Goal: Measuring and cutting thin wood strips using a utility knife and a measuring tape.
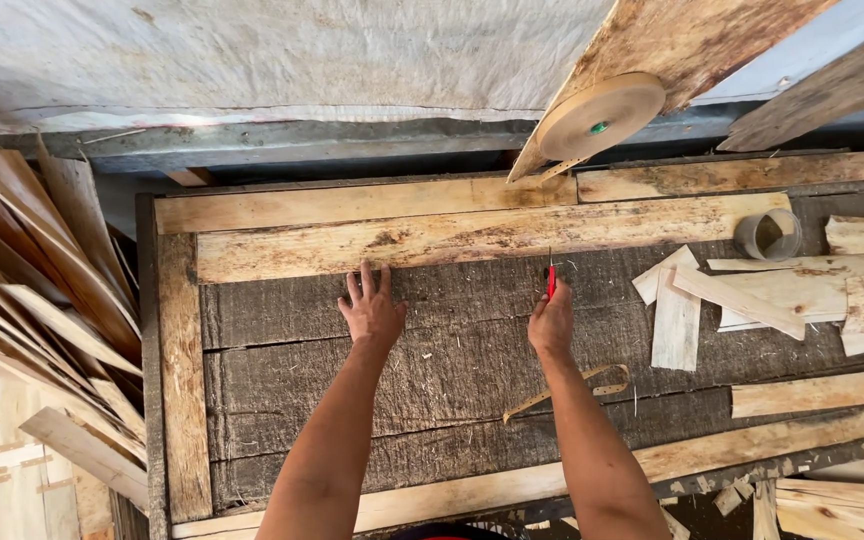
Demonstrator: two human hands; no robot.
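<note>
Thin veneer strip (472, 238) lay across the bench's (432, 400) far side, probably light and brittle; best pressed flat. Left hand (372, 310) lay open at its edge; right hand (550, 322) gripped a red cutter (551, 280).

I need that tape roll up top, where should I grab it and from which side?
Take the tape roll by its outer rim, coming from the front: it stands tilted against a leaning board, flat face toward you, with its loose tail hanging at the lower left.
</note>
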